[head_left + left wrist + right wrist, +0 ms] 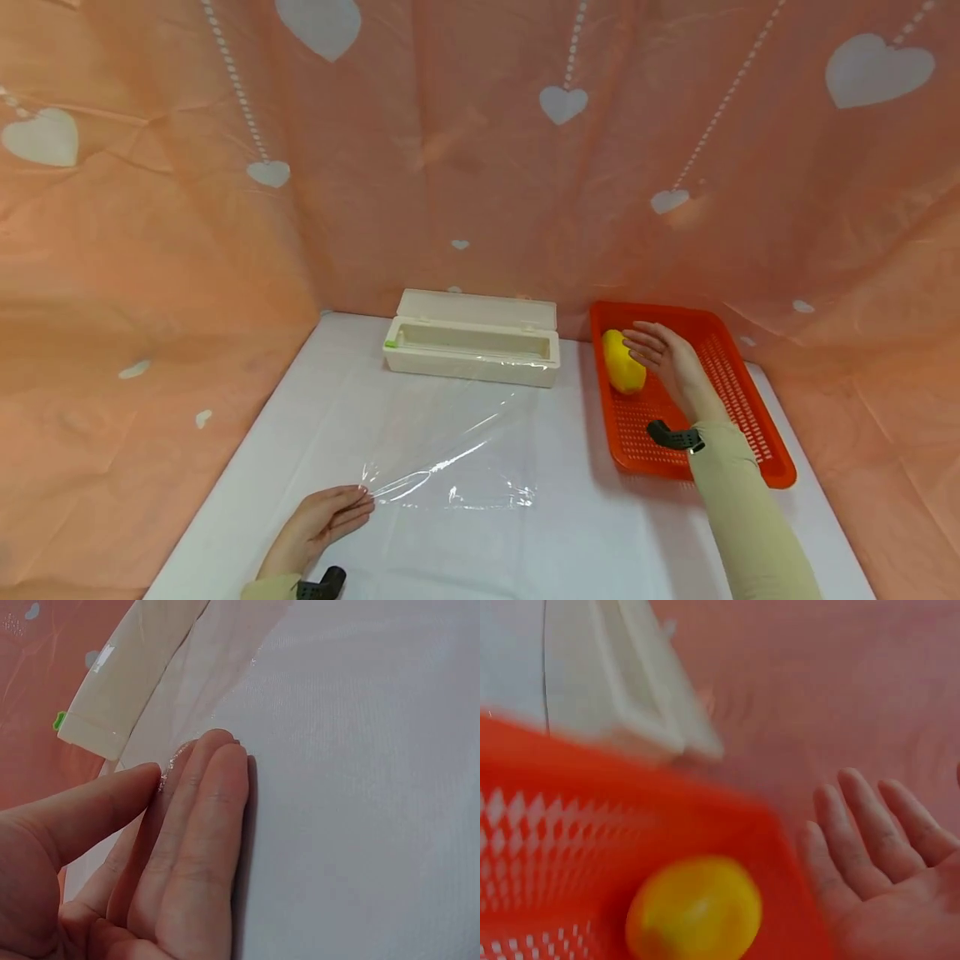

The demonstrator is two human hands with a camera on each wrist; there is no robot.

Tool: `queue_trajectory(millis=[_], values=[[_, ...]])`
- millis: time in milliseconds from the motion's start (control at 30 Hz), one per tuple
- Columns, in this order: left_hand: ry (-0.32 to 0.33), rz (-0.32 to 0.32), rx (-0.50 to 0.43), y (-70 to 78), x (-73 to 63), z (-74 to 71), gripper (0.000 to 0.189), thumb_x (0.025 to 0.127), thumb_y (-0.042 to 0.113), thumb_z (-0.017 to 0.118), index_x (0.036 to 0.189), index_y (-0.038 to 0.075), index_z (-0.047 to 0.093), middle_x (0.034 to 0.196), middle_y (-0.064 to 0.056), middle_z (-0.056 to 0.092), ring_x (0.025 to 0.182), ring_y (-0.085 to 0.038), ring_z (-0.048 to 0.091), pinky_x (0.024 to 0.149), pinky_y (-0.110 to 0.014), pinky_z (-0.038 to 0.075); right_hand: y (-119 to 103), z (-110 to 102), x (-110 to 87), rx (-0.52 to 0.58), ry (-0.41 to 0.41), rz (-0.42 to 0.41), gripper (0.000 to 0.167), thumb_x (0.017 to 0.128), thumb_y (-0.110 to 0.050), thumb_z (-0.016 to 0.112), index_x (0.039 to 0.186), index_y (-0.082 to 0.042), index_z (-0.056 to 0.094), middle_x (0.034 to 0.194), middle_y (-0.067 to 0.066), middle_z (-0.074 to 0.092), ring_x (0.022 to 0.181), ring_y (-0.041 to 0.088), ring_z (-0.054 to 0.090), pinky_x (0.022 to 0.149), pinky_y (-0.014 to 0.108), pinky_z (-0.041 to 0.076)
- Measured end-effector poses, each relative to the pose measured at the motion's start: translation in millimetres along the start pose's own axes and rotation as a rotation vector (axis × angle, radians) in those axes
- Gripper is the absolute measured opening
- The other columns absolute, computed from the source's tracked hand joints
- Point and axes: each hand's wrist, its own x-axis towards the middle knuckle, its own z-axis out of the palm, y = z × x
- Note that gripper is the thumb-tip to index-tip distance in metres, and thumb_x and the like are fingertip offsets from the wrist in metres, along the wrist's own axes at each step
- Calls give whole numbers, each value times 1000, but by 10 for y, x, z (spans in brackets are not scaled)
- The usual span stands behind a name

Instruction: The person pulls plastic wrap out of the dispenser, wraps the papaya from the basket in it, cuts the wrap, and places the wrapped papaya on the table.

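I see left fingers (pixel 199 859) pinching clear wrap (pixel 465 454) — it runs ahead of them to the white box (pixel 471 367) | right fingers (pixel 885 846) loose, nearly straight, over the red basket (pixel 667 315) — yellow fruit (pixel 621 371) just left of their tips.

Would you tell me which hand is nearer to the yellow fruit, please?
The right hand: it hovers at the red basket, close to the yellow fruit. The left hand is farther off, to the fruit's left, holding the clear film.

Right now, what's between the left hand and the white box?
Clear plastic film, running from the white box to the left hand, in the head view.
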Motion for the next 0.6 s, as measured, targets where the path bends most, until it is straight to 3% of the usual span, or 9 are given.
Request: queue_trajectory(millis=[167, 333, 600], values=[[-12, -4, 21, 82, 14, -3, 47, 97, 6, 56, 129, -23, 38, 106, -19, 66, 97, -26, 66, 90, -40, 51, 96, -220, 111, 77, 54, 82, 54, 103, -42, 36, 143, -4, 33, 139, 11, 43, 138, 30, 28, 115, 47, 14], [-27, 12, 16, 142, 60, -4, 46, 97, 8, 56, 128, -22, 39, 106, -18, 67, 97, -26, 66, 90, -40, 51, 152, -358, 186, 164, 107, 133, 54, 103, -45, 35, 142, -8, 35, 143, 11, 36, 141, 34, 14, 117, 45, 7], [-65, -39, -29, 8, 3, -35, 47, 97, 5, 55, 128, -24, 35, 106, -18, 66, 99, -26, 65, 92, -40, 49, 340, -485, 209, 175, 137, 246, 66, 103, -49, 28, 152, -8, 15, 159, 9, 6, 143, 31, 3, 117, 43, 5]])
